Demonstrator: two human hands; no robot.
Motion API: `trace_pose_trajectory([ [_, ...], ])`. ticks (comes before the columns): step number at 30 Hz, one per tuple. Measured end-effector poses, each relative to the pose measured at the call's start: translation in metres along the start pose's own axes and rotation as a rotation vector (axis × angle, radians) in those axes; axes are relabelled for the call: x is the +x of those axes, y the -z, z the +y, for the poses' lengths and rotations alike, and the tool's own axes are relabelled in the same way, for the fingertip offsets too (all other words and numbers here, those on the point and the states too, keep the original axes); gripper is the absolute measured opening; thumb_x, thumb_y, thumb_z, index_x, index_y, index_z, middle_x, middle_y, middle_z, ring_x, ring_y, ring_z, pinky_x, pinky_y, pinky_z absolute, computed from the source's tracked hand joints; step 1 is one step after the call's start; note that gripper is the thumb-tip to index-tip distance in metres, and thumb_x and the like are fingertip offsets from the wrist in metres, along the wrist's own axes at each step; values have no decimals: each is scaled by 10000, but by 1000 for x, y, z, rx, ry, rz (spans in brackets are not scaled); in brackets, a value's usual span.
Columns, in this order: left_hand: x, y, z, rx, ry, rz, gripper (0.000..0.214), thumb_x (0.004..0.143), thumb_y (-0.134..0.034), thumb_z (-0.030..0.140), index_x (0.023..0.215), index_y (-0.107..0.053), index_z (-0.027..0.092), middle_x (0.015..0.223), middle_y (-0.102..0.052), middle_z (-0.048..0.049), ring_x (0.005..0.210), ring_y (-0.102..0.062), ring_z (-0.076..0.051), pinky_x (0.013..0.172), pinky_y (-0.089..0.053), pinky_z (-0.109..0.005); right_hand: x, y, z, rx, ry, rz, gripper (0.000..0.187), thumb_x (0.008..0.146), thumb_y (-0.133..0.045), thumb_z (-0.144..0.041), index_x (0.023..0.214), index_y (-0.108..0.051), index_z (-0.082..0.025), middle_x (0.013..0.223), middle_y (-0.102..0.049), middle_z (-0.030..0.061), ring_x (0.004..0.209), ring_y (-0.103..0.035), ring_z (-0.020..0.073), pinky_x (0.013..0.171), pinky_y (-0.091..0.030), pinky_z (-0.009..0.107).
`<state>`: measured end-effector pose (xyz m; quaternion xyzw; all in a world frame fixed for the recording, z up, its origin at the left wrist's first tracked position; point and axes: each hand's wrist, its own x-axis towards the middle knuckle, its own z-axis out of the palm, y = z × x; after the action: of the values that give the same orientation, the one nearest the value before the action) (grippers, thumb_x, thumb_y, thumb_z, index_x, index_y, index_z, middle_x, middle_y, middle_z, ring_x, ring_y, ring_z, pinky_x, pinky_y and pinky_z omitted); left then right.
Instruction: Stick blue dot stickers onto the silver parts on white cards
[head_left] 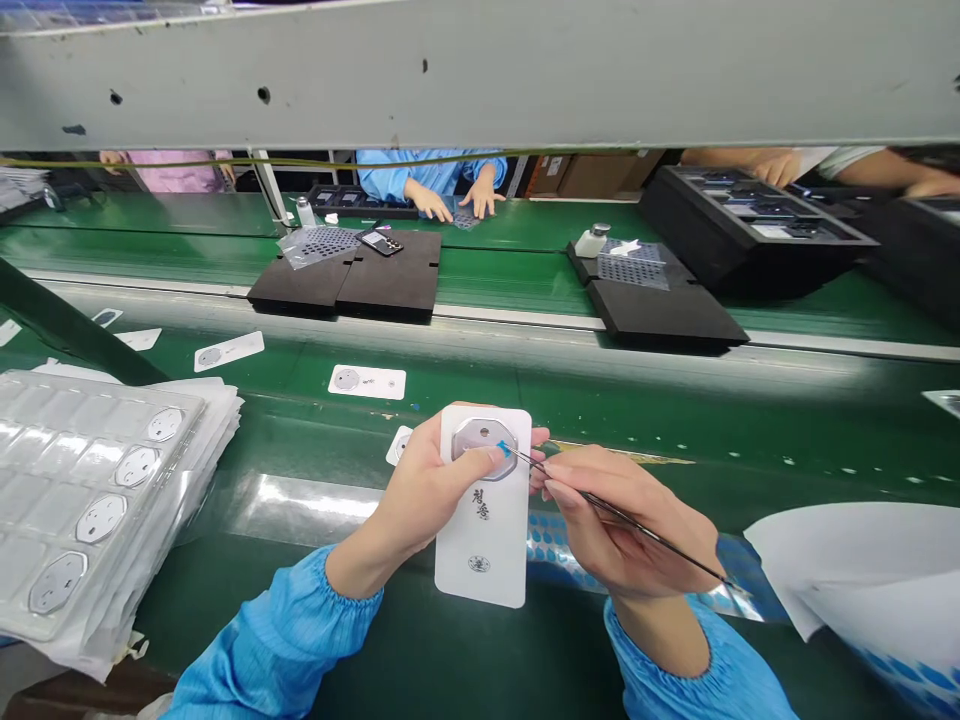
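Observation:
My left hand (424, 480) is closed around a white phone back panel (481, 530), thumb across its front. The panel has a grey octagonal camera area (474, 438) near the top, with dark lettering and a round emblem below. In my right hand (637, 515), pinched like a pen, are thin dark tweezers (637, 527). Their tips touch a small blue sticker (502, 449) on the octagon, beside my left thumb. Behind the panel and my right hand lies a clear strip with blue drop-shaped stickers (551, 540), partly hidden.
Plastic trays (45, 470) with round parts are stacked at left. Several similar white panels (367, 382) lie on the green surface. White sheet material (870, 550) curls at right. Beyond are black foam blocks (394, 280), a black box (750, 225) and co-workers' hands (484, 190). A beam (480, 75) crosses above.

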<state>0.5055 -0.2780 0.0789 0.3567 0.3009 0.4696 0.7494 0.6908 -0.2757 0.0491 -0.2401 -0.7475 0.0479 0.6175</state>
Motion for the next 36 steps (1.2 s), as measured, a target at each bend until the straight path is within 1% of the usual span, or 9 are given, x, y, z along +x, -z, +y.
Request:
trace_pose_trajectory([
  [4, 2, 1, -2, 4, -1, 13, 276, 889, -799, 276, 1095, -674, 142, 1167, -795, -156, 931, -788, -249, 748, -608, -297, 0, 0, 0, -21, 4, -18, 433, 862, -777, -21, 1254, -782, -206, 868, -819, 87, 701, -778, 259, 582, -658, 374],
  [10, 2, 2, -3, 52, -15, 21, 279, 911, -781, 303, 1101, -649, 147, 1199, -786, -160, 943, -790, -270, 813, -612, -351, 1, 2, 0, -75, 30, -49, 444, 881, -765, -40, 1280, -766, -236, 910, -827, 79, 720, -790, 270, 602, -674, 391],
  [15, 1, 0, -3, 94, -36, 44, 235, 926, -762, 307, 1039, -612, 167, 1138, -800, -133, 1034, -772, -270, 796, -586, -308, 3, -3, 0, -113, 91, -36, 418, 882, -747, -32, 1251, -778, -226, 864, -820, 68, 652, -773, 257, 553, -655, 376],
  [18, 1, -1, -5, 115, -39, 56, 238, 924, -756, 323, 1025, -598, 177, 1136, -800, -127, 1013, -772, -272, 766, -574, -305, 2, -7, 3, -125, 109, -10, 423, 892, -740, -44, 1252, -776, -263, 841, -817, 45, 610, -753, 249, 514, -637, 375],
  [21, 3, 0, -7, 135, -37, 85, 241, 905, -767, 310, 1004, -589, 181, 1125, -804, -123, 973, -774, -264, 747, -567, -302, -1, -10, 6, -113, 124, -7, 447, 875, -743, -22, 1257, -777, -252, 832, -811, 52, 621, -751, 246, 510, -632, 368],
  [24, 6, 3, -8, 67, -30, 95, 255, 873, -788, 294, 983, -588, 178, 1101, -811, -123, 914, -779, -254, 725, -576, -303, -3, -12, 8, -52, 40, 16, 401, 869, -751, -26, 1211, -789, -232, 841, -807, 63, 653, -757, 240, 532, -635, 361],
  [28, 9, 6, -8, 38, -11, 56, 237, 852, -771, 248, 1036, -656, 153, 1159, -801, -140, 853, -784, -245, 730, -591, -320, -3, -13, 8, 51, -95, 96, 338, 890, -754, -64, 1178, -797, -236, 848, -800, 66, 639, -740, 223, 545, -629, 364],
  [32, 8, 6, -6, 49, 3, 53, 244, 824, -761, 213, 1045, -681, 146, 1203, -790, -145, 854, -786, -251, 747, -599, -333, -3, -14, 10, 64, -92, 69, 367, 877, -746, -29, 1179, -800, -230, 838, -802, 62, 625, -735, 218, 530, -611, 354],
  [36, 7, 3, -5, 46, 1, 39, 234, 826, -753, 201, 1043, -683, 148, 1167, -800, -136, 903, -793, -263, 741, -595, -311, -7, -12, 14, 119, -68, 64, 355, 897, -742, -56, 1203, -796, -228, 801, -798, 64, 633, -745, 236, 518, -612, 364],
])
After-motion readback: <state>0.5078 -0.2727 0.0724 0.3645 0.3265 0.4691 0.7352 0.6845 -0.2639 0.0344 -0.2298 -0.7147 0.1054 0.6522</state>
